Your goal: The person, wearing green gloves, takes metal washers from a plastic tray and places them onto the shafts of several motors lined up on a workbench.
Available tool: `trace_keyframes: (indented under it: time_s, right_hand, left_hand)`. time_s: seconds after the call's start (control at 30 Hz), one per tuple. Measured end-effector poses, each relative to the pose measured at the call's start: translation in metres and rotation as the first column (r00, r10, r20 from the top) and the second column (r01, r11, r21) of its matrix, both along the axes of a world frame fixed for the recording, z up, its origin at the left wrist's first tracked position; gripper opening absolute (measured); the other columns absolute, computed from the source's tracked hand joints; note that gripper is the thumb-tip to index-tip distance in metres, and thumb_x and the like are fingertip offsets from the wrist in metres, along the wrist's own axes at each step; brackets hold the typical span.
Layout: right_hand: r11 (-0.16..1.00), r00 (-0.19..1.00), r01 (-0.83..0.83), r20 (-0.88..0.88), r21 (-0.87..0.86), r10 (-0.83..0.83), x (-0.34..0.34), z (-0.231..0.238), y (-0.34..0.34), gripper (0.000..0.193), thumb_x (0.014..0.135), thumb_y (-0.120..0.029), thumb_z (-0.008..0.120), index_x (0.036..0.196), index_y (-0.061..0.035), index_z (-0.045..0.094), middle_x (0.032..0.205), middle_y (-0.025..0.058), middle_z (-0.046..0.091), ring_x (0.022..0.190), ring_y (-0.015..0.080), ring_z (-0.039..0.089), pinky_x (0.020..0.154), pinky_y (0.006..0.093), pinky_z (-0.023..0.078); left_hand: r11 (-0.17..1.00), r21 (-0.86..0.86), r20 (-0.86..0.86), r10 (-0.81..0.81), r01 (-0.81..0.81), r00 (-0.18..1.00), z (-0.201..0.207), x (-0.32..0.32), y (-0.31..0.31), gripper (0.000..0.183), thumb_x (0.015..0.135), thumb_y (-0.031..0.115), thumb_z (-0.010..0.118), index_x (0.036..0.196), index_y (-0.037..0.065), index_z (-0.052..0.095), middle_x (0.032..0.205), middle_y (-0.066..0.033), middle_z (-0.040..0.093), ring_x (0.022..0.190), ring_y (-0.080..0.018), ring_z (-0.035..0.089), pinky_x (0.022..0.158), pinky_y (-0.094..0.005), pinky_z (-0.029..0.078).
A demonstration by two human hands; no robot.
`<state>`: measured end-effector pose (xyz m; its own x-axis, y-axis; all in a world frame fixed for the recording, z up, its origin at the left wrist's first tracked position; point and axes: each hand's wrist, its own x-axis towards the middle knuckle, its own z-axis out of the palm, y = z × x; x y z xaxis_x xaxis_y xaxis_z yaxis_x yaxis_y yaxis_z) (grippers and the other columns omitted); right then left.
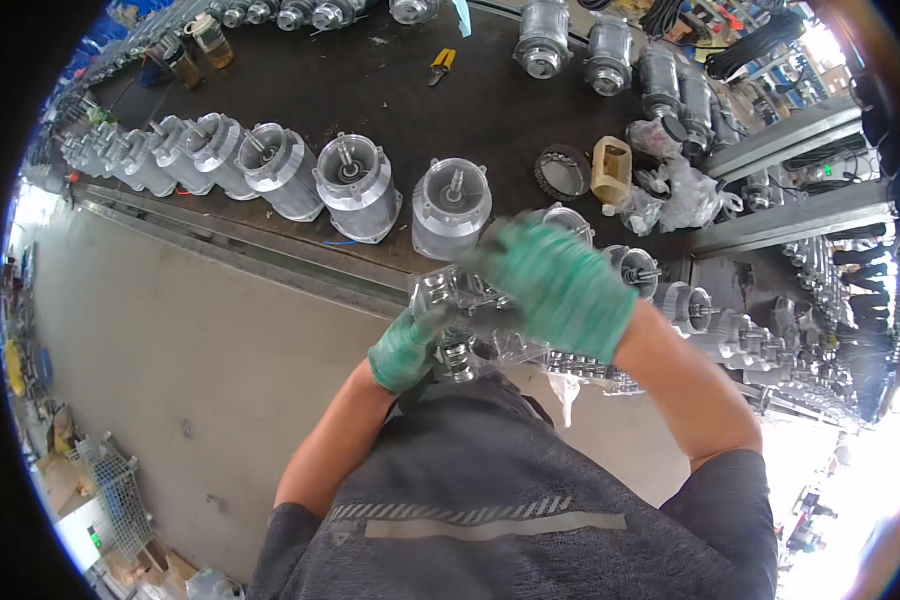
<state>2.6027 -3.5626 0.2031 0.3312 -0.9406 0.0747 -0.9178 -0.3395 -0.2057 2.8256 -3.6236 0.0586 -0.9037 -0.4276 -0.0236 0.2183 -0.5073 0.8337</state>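
Observation:
My left hand (404, 352), in a green knit glove, grips the near-left side of a clear plastic pack (515, 347). Shiny ring-shaped metal parts (457, 358), which look like bearings, sit inside it. My right hand (560, 285), gloved alike, is over the pack's far right side. Motion smears its fingers, so what they hold, if anything, does not show. Just beyond the hands, an upright silver motor housing (452, 212) with a shaft in its middle stands at the bench edge. Another motor housing (358, 192) is to its left.
Several more motor housings (275, 170) line the dark bench (370, 85) edge on both sides. Farther back are a yellow-handled cutter (441, 66), a round black dish (562, 172), a yellowish jug (611, 170) and crumpled plastic bags (688, 190). Metal beams (795, 215) jut in at right.

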Motion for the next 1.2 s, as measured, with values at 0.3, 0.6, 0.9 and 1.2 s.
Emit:
trace_keyframes:
  time_s: [0.3,0.6,0.9,1.2]
  right_hand:
    - [0.976,0.955,0.083,0.265,0.203,-0.136,0.017,-0.038,-0.004,0.042,0.087,-0.029,0.08,0.121,-0.0075,0.07,0.114,0.0135,0.07,0.107,0.0333,0.072,0.088,0.0471,0.059]
    - [0.88,0.697,0.439,0.55,0.18,-0.46,0.015,-0.027,-0.036,0.045,0.095,-0.035,0.082,0.121,-0.0004,0.07,0.086,0.0058,0.072,0.076,0.0118,0.065,0.071,0.0298,0.057]
    - [0.561,0.089,0.486,0.601,0.67,-0.794,0.002,-0.046,-0.098,0.037,0.102,-0.034,0.075,0.116,-0.0004,0.076,0.08,0.0013,0.071,0.065,0.0081,0.063,0.055,0.0245,0.051]
    - [0.413,0.064,0.524,0.449,0.745,-0.891,0.0,-0.056,-0.105,0.035,0.11,-0.032,0.061,0.127,-0.0022,0.071,0.089,0.0018,0.075,0.072,0.0109,0.067,0.061,0.029,0.055]
  left_hand:
    - [0.949,0.238,0.087,-0.233,0.207,0.969,-0.024,0.002,0.002,0.075,0.095,0.023,0.072,0.16,0.001,0.042,0.15,-0.0134,0.059,0.134,-0.0258,0.061,0.112,-0.0423,0.051]
    - [0.952,0.217,0.118,-0.245,0.216,0.962,-0.037,0.024,-0.046,0.066,0.097,0.009,0.056,0.161,0.002,0.04,0.15,-0.0178,0.06,0.132,-0.0291,0.063,0.108,-0.0436,0.054]
    - [0.855,0.486,-0.018,-0.194,0.178,0.981,-0.034,0.067,-0.091,0.069,0.097,0.022,0.067,0.158,0.0,0.043,0.15,-0.0192,0.061,0.132,-0.0307,0.064,0.107,-0.0437,0.055]
    - [0.88,0.445,0.039,-0.2,0.162,0.979,-0.014,0.081,-0.12,0.065,0.095,0.008,0.058,0.158,0.001,0.044,0.147,-0.0186,0.063,0.13,-0.031,0.065,0.105,-0.0436,0.057]
